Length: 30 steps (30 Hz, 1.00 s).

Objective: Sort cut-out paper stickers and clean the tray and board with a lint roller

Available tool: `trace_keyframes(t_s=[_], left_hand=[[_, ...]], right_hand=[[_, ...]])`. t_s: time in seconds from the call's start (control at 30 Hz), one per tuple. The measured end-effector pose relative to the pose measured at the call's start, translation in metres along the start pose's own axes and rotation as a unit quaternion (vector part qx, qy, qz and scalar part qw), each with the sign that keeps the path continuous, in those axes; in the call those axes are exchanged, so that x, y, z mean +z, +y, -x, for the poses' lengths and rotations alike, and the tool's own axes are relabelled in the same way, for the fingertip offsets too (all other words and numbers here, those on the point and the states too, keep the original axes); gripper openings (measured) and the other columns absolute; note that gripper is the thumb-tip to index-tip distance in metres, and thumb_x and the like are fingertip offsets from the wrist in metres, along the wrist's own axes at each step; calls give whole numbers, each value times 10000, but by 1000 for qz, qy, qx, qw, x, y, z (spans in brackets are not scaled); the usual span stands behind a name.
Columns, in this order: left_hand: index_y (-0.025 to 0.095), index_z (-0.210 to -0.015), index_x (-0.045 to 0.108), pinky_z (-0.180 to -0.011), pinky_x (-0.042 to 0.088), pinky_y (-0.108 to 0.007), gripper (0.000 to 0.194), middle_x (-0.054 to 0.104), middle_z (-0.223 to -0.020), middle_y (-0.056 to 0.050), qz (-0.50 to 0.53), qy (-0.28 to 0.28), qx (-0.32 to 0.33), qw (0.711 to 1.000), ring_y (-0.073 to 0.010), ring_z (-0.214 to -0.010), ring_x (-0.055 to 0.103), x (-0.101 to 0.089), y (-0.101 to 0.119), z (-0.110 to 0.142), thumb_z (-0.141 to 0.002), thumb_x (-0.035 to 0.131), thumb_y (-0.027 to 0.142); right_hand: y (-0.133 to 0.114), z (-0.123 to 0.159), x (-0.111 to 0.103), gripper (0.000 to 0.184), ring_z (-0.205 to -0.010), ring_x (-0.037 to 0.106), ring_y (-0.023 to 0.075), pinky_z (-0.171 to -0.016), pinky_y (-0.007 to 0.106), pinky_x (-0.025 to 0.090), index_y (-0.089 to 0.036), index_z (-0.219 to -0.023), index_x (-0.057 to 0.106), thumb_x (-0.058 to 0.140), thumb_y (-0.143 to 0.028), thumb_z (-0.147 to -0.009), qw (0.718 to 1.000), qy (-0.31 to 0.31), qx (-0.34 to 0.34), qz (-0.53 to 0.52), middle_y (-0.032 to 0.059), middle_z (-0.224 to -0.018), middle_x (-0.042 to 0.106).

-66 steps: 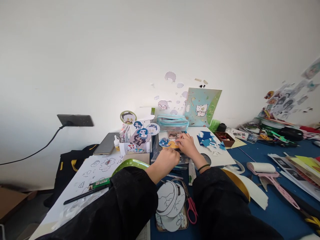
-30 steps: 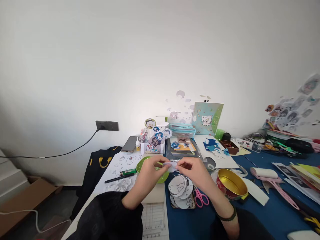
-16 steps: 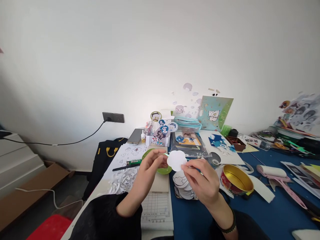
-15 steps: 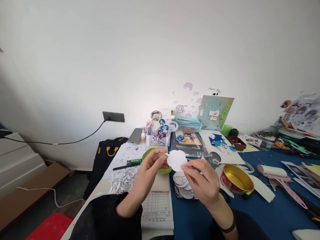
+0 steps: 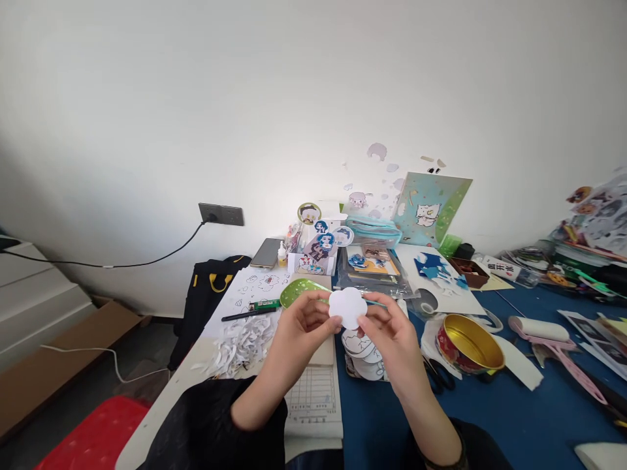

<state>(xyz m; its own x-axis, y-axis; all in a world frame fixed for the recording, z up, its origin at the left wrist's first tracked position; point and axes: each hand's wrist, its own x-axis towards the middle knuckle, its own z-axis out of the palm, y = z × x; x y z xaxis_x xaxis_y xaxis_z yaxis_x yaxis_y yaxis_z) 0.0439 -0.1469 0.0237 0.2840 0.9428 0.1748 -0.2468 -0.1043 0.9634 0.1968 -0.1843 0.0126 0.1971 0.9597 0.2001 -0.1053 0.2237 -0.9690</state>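
I hold a white cloud-shaped paper cut-out (image 5: 347, 307) up above the desk between both hands. My left hand (image 5: 302, 324) pinches its left edge and my right hand (image 5: 389, 329) pinches its lower right edge; a thin green stick shows behind it. Just below lies a stack of grey-white round cut-outs (image 5: 365, 349) on the blue desk mat (image 5: 490, 418). A green dish (image 5: 300, 291) sits behind my left hand.
A gold-lined red tin (image 5: 469, 335) stands to the right, a pink lint roller (image 5: 553, 346) beyond it. White paper scraps (image 5: 240, 339), a black pen (image 5: 247, 314) and a printed sticker sheet (image 5: 255, 287) lie on the left. Character standees (image 5: 321, 248), a phone (image 5: 267, 252) and a clear pouch (image 5: 375, 264) crowd the back.
My hands drew back from the clear pouch at the rear, took up the white cut-out and raised it. It now faces me, held by both hands; the view shifted slightly.
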Motion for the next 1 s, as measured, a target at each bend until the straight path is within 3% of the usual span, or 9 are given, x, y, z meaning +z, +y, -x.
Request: trace_keyframes(t_s=[0.17,0.3,0.43,0.5,0.57,0.63,0.77,0.9,1.0], left_hand=[[175,-970,559,-754,523,-287,344,620,-765,2,-24,-3,-7,1000,-148,-768,625,-9,1,-5,-690,745,242],[253,-1202,470,-766,536,-303,464,591,-1042,-54,-95,-31,110,989,-168,-902,608,-18,9,-18,-774,626,163],[282,-1161,551,-871,514,-366,374,425,-1306,-87,-300,0,302,905,-225,-1182,480,-22,17,-37,-847,485,89],[269,-1071,600,-901,497,-389,302,447,-1267,-76,-363,48,372,853,-226,-1171,491,-23,20,-47,-844,517,88],[257,-1012,615,-899,495,-384,243,504,-1188,-65,-362,76,396,841,-219,-1137,517,-25,22,-54,-849,525,101],[253,-1021,603,-852,510,-349,218,546,-1130,-62,-298,82,362,880,-206,-1090,541,-27,25,-59,-884,474,141],[246,-1102,559,-742,520,-279,224,624,-1015,-51,-125,33,174,976,-178,-927,595,-32,31,-64,-900,477,298],[187,-897,642,-632,497,-248,223,647,-806,-32,-81,-52,23,995,-164,-739,600,-33,36,-68,-765,665,366],[167,-780,657,-588,482,-243,204,632,-711,-24,-65,-47,-17,997,-143,-642,575,-32,35,-72,-720,704,356]], right_hand=[[2,-17,2,332,-623,579,124,-592,246,481,-234,-1001,565,714,-335,-722,999,8,19,-51,-13,-742,643],[-3,-34,7,337,-592,554,117,-586,241,457,-244,-1025,550,699,-316,-732,998,21,-8,-50,-49,-665,571],[-15,-56,13,313,-583,513,103,-565,221,431,-255,-1041,545,662,-300,-754,999,-4,-33,-43,-52,-682,553],[-21,-67,15,306,-585,501,106,-561,224,430,-253,-1048,546,645,-302,-763,998,-37,-41,-30,-47,-690,546],[-27,-77,16,303,-599,501,110,-566,227,429,-246,-1057,547,635,-302,-773,996,-64,-54,-14,-42,-695,535],[-33,-84,16,301,-625,515,114,-587,229,437,-246,-1068,544,629,-297,-783,994,-84,-70,6,-36,-713,538],[-41,-91,14,260,-704,572,133,-660,256,475,-270,-1049,557,628,-285,-800,980,-158,-76,94,-19,-791,601],[-40,-94,15,250,-698,593,147,-646,273,498,-282,-1047,575,633,-286,-804,968,-166,-95,160,-15,-777,621],[-36,-98,18,220,-710,615,156,-637,279,510,-278,-1015,596,634,-277,-799,972,-119,-116,169,-9,-772,636]])
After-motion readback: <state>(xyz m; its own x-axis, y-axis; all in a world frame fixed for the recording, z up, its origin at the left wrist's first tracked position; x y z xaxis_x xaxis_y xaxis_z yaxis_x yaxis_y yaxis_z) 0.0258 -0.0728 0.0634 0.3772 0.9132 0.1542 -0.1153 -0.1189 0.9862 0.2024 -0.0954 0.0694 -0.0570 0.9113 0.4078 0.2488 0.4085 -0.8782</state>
